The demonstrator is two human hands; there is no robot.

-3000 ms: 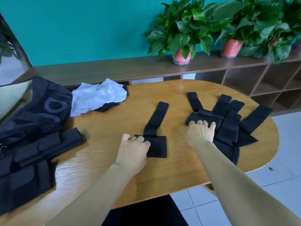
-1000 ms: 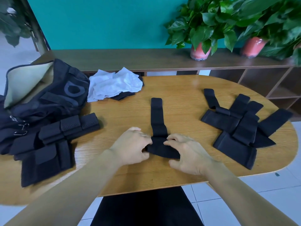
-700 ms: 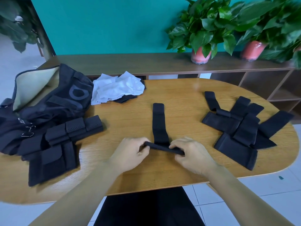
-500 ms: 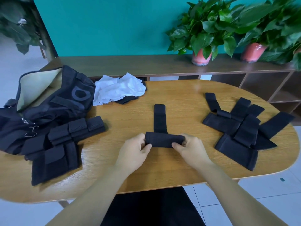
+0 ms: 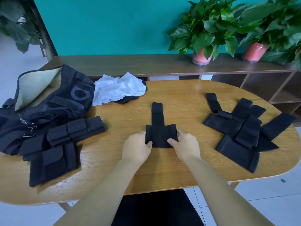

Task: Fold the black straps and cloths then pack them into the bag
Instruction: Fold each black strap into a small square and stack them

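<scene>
Folding step: left hand [image 5: 136,146] and right hand [image 5: 186,145] fingers pinch the black strap [image 5: 160,136] pad's sides on the bench [image 5: 179,101]. Next move likely needs its narrow tail folded in.

The oval light-wood bench [image 5: 171,170] carries a black fabric bag [image 5: 48,101] at its left end, folded black padded straps [image 5: 65,141] just beside it, a crumpled white cloth [image 5: 118,89] at the far edge, one black T-shaped strap [image 5: 158,128] in the middle — and a heap of unfolded black straps [image 5: 241,131] on the right.
</scene>
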